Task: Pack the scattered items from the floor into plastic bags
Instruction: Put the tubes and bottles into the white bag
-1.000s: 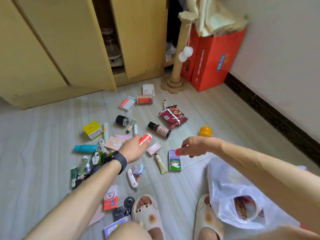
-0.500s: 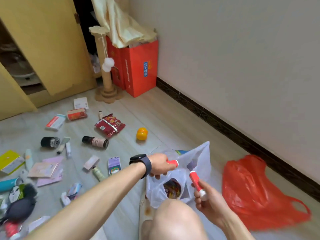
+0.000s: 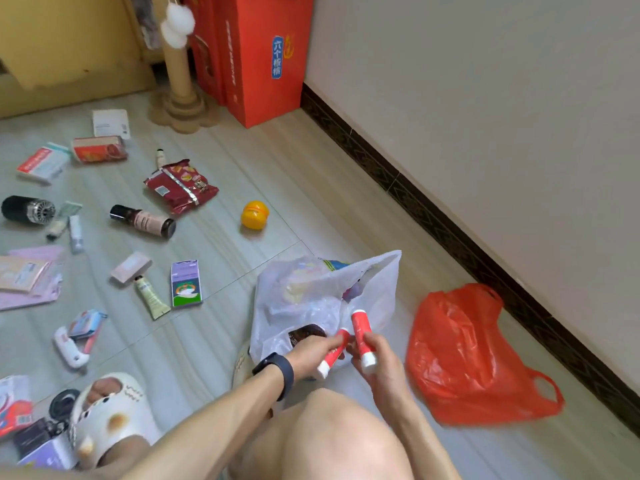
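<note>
My left hand [image 3: 313, 351] grips a small red tube with a white cap [image 3: 333, 355], and my right hand [image 3: 377, 355] grips a second red tube [image 3: 361, 332]. Both tubes are held side by side just in front of a white plastic bag [image 3: 311, 292] that lies partly filled on the floor. A red plastic bag [image 3: 464, 355] lies flat to its right. Scattered items cover the floor at left: a dark red snack packet [image 3: 180, 186], a brown bottle [image 3: 143, 220], a purple box [image 3: 186, 284], a cream tube [image 3: 151, 297] and an orange ball [image 3: 255, 215].
A wall with a dark skirting board [image 3: 450, 233] runs along the right. Red gift bags [image 3: 263, 57] and a cardboard cat post [image 3: 180, 95] stand at the back by a yellow cabinet [image 3: 69, 36]. My slippered foot [image 3: 107, 414] and knee [image 3: 332, 438] are in front.
Both hands came back from the scattered items, each with a red tube, and met at the white bag. My view swung right and down, bringing the red bag into sight.
</note>
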Demonstrator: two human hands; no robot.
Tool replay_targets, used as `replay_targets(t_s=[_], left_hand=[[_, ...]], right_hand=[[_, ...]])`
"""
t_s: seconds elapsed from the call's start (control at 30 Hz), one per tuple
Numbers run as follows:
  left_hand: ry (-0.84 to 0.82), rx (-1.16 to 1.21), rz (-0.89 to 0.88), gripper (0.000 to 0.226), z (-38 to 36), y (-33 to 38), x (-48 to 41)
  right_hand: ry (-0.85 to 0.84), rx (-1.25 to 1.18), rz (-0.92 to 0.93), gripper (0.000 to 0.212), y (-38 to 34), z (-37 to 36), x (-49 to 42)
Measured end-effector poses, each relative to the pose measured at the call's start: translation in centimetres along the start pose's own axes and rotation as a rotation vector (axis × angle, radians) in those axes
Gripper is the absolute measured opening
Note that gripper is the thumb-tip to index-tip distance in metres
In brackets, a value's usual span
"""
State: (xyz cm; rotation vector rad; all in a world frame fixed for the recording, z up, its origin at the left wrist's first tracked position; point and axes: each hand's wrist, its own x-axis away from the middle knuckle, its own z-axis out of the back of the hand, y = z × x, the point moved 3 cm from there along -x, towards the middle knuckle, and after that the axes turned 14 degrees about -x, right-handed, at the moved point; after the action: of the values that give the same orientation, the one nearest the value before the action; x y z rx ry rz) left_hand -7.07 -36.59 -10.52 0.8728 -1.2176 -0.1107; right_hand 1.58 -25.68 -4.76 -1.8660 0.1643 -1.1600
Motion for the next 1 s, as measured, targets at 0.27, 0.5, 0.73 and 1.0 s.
replay_targets(t_s=[0.27,0.5,0.73,1.0], left_hand=[[0.127,-0.327,-0.084,0.031,2.0,-0.1,-0.6],[0.207,-0.680,-0.105,0.065,3.7,-1.9,0.5],[0.386,-1.051,-0.042,0.044,3.6,-0.5,1.1],[0.522,-1.421,-0.087,0.035,5.7,2.4,2.3]], right_hand=[[-0.212,0.722,0.256,0.046,-5.8,-5.2,-4.3],[-0.324,1.575,0.395,0.054,-3.5,-1.0,-6.7],[-0.250,1.715,0.272,0.050,-3.7,1.4,-4.4],[-0.115,1.968,0.346,0.036,-6.0,-1.4,-3.6]])
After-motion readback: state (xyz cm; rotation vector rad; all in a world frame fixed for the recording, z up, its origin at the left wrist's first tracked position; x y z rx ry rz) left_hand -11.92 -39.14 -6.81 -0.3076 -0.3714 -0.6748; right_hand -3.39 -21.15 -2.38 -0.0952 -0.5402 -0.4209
